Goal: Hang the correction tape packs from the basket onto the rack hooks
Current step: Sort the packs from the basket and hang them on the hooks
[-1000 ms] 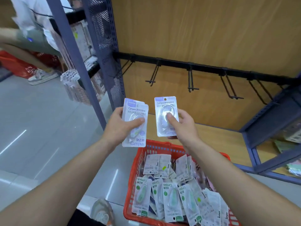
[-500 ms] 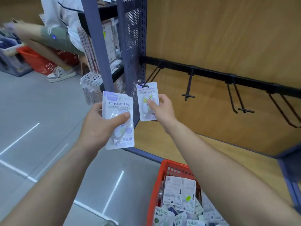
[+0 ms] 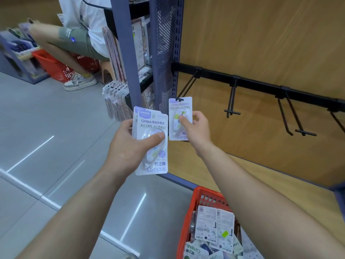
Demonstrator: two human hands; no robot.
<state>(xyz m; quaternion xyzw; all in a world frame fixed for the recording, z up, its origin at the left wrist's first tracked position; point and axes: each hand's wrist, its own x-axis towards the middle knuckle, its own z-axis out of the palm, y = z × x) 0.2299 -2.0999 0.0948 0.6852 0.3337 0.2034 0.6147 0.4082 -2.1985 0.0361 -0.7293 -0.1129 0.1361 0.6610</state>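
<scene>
Nudged up onto leftmost hook (image 3: 187,86) tip, pack (image 3: 179,109) pinched by right hand (image 3: 197,128), spares (image 3: 151,120) gripped in left hand (image 3: 127,144). Slide hole straight back.

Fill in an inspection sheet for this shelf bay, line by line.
Surface: wooden shelf base, with a wooden back panel behind it.
Job's things: black rail; the leftmost hook tip overlaps the top of the single pack, threading not clear; the next hook carries nothing; the red basket holds more packs.
Clutter: nothing seen.
Grippers: left hand grips a stack of packs; right hand pinches the single pack.
Cables: nothing seen.
Surroundings: grey tiled floor; perforated side panel; seated person; second basket.
</scene>
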